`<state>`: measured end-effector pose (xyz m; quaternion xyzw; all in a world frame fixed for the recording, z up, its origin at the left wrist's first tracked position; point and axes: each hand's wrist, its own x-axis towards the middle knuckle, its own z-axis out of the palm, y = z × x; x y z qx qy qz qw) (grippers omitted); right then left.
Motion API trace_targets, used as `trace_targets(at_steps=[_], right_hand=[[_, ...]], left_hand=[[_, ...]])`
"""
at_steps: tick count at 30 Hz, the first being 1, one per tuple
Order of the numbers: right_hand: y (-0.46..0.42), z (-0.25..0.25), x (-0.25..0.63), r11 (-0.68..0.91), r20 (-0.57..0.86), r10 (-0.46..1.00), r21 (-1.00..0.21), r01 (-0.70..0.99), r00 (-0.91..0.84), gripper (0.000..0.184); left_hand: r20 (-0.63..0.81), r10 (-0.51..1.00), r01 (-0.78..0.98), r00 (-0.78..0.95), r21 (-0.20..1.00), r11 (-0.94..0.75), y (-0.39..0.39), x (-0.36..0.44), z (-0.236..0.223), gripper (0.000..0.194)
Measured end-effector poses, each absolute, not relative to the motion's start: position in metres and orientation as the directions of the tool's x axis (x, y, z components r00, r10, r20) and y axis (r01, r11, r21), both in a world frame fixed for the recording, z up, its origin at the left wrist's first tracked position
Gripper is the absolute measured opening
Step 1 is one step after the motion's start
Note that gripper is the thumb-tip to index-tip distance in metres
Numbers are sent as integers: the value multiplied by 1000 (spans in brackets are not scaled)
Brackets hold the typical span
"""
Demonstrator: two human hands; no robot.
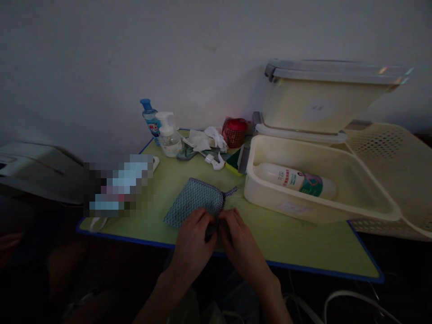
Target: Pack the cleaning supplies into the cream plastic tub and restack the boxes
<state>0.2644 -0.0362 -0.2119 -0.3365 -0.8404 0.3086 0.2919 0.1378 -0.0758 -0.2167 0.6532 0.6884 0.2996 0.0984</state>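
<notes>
A blue-green, textured scrubbing pad [194, 198] with dark checked edging and a small loop at its far right corner lies on the yellow-green table [297, 247]. My left hand [197, 236] is closed on the pad's near right edge, its fingers curled. My right hand [238, 234] is pinched at that same edge, fingertips nearly meeting those of the left. The exact spot between the fingertips is partly hidden.
Right of the pad, an open cream bin [303, 211] holds a white bottle [293, 180]. Behind are another lidded bin [310, 105], a green-yellow sponge [233, 163], a spray head [216, 161], crumpled tissues [204, 139], a red basket [235, 132], a pump bottle [169, 140] and a blue bottle [151, 121].
</notes>
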Motion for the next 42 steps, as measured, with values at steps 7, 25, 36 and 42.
trace_targets(at_steps=[7,25,36,42], right_hand=[[-36,-214,264,562,301,767,-741,368,-567,34],[-38,-215,263,571,360,794,-717,400,-489,24],[-38,-222,265,641,362,749,-609,468,-555,39],[-38,-218,264,657,354,739,-567,497,-573,38]], left_hand=[[237,971,727,-28,672,-143,-78,118,-196,8],[230,959,977,168,90,-193,-49,94,-224,90],[225,928,942,296,94,-323,-58,93,-215,83],[166,875,881,455,60,-470,-84,95,-215,90]])
